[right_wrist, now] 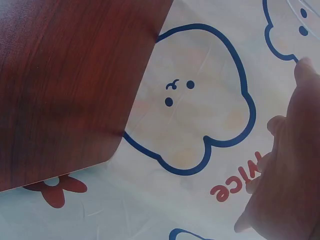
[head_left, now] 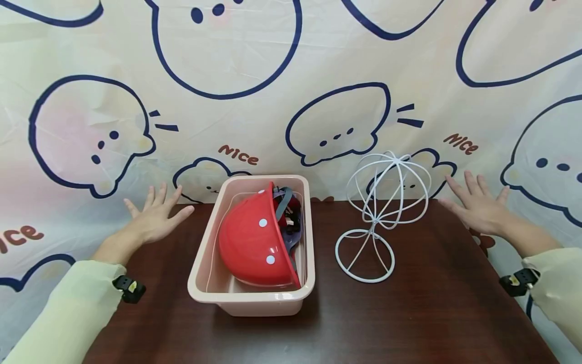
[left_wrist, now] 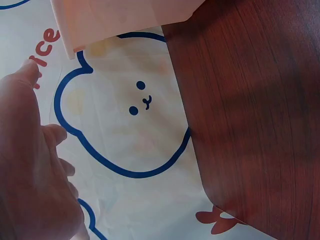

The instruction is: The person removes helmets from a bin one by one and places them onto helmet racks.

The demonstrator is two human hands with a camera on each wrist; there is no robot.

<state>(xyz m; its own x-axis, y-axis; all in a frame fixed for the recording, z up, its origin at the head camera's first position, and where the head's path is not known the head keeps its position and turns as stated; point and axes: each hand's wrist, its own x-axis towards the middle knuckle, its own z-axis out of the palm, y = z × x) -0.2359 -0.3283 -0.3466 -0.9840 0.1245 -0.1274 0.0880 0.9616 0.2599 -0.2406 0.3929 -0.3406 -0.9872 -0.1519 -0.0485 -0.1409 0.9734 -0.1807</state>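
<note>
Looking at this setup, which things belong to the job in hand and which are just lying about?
Likely part of the job, though neither hand holds anything:
pink bin, near the left hand
red helmet, inside it
white wire stand, near the right hand

Probably just surroundings:
dark table
printed backdrop

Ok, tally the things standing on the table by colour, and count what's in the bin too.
Red: 1, the helmet with white dots, counted with its straps
Pale pink: 1, the bin
White: 1, the wire stand
Total: 3
</note>
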